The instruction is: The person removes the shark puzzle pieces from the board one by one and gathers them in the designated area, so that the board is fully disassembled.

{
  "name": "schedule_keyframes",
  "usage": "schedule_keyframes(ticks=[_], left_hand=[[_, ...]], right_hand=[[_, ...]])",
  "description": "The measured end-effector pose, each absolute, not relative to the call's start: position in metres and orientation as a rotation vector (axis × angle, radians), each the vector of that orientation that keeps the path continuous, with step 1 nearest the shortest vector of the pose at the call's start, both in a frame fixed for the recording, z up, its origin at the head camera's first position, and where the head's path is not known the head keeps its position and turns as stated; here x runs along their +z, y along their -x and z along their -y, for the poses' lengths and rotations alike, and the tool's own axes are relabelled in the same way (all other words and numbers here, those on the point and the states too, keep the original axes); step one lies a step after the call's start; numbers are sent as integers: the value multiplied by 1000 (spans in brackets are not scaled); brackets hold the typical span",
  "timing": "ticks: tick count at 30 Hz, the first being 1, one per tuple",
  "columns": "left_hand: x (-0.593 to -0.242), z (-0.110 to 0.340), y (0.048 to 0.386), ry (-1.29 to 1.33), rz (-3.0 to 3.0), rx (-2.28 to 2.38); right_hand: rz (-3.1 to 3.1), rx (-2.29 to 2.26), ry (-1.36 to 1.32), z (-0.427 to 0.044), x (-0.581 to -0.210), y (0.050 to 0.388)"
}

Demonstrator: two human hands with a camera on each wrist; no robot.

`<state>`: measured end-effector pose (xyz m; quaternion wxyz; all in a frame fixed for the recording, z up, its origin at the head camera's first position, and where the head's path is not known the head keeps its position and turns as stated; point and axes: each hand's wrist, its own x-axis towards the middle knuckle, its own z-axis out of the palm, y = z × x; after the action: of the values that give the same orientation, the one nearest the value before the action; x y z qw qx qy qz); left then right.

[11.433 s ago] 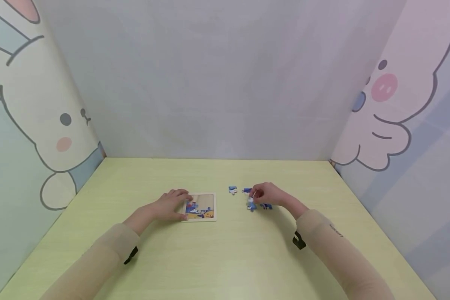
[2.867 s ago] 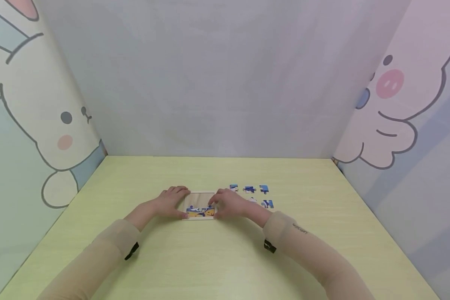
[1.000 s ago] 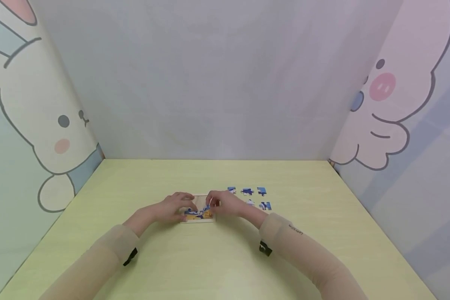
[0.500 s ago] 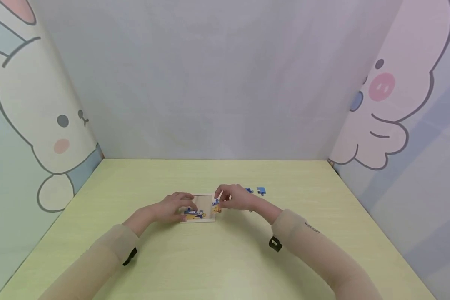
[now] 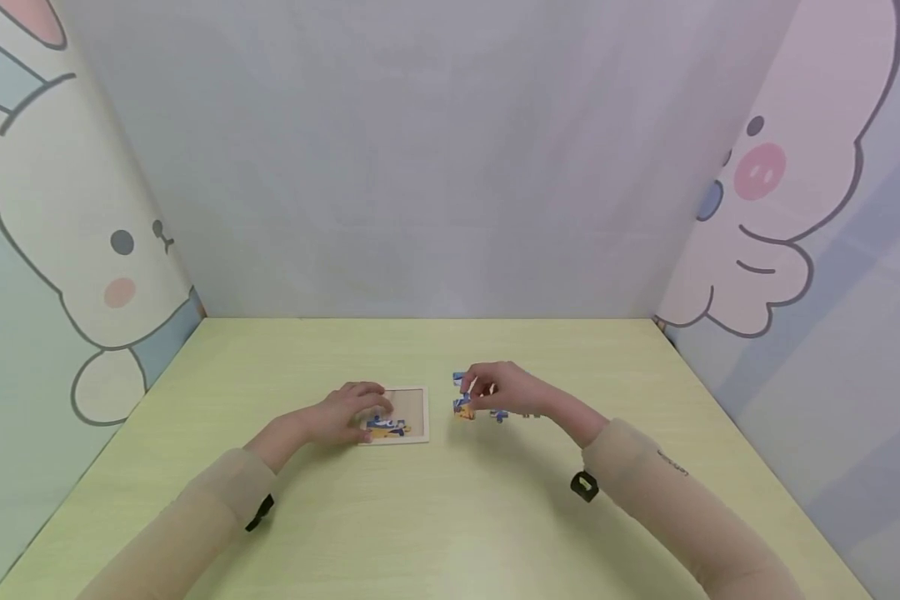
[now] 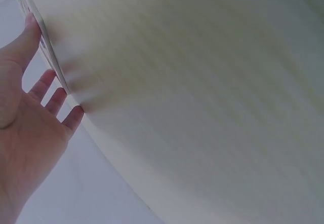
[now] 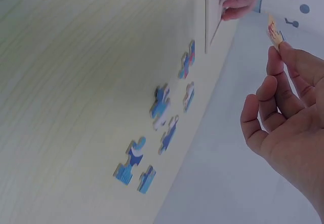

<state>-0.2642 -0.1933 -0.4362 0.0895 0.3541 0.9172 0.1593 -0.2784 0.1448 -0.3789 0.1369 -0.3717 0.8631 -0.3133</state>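
Observation:
In the head view a white-rimmed puzzle tray (image 5: pixel 426 417) lies on the table. A few joined yellow and blue jigsaw pieces (image 5: pixel 386 428) fill its lower left; bare backing shows above and to their right. My left hand (image 5: pixel 337 414) rests along the tray's left side, relaxed fingers and thumb touching it. My right hand (image 5: pixel 512 390), right of the tray, pinches a yellow and blue jigsaw piece (image 7: pixel 274 31) between thumb and fingertips, raised off the table. Beneath and beyond that hand lie loose blue puzzle pieces (image 7: pixel 161 106), partly hidden by it in the head view.
Several more loose pieces lie in loose rows right of the tray, among them a blue and red piece (image 7: pixel 187 59) nearest it. The pale yellow tabletop (image 5: pixel 435 517) ends at a grey back wall (image 5: pixel 435 192). Cartoon-printed side panels (image 5: pixel 757 167) stand left and right.
My right hand has lifted the yellow and blue piece out of the tray's lower right and carried it rightward. My left hand stays on the tray. Earlier, a blue-red piece left the tray.

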Motion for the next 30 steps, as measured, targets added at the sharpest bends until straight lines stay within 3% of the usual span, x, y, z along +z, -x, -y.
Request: schedule_keyframes(ticks=[11,30], left_hand=[[-435,196,264,-897,-2769,472],[-435,198,268,-848,-2768,427]], right_hand=[[-2462,-909,1050,-190,-364,274],[-2463,-794,951,-255,-396,278]])
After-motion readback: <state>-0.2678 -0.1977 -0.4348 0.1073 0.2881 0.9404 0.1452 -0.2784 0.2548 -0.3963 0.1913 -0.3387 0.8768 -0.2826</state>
